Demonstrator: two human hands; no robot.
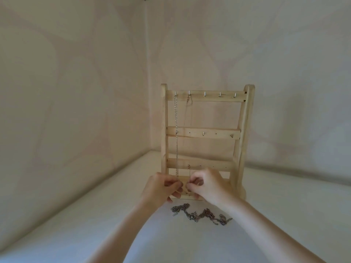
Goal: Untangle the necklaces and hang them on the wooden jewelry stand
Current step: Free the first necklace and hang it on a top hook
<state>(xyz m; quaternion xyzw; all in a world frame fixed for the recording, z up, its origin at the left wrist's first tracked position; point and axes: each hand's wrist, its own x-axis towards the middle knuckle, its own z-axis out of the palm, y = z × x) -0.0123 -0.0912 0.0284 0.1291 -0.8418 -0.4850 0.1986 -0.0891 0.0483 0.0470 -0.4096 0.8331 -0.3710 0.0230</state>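
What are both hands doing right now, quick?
Left hand: fingers curled, pinching the thin gold necklace low on the stand.
Right hand: fingers curled, pinching the same necklace.

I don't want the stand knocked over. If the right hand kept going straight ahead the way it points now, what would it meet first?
Probably the wooden jewelry stand: the right hand sits low in front of its bottom rails, fingers pinching a thin chain hanging there. Depth is unclear.
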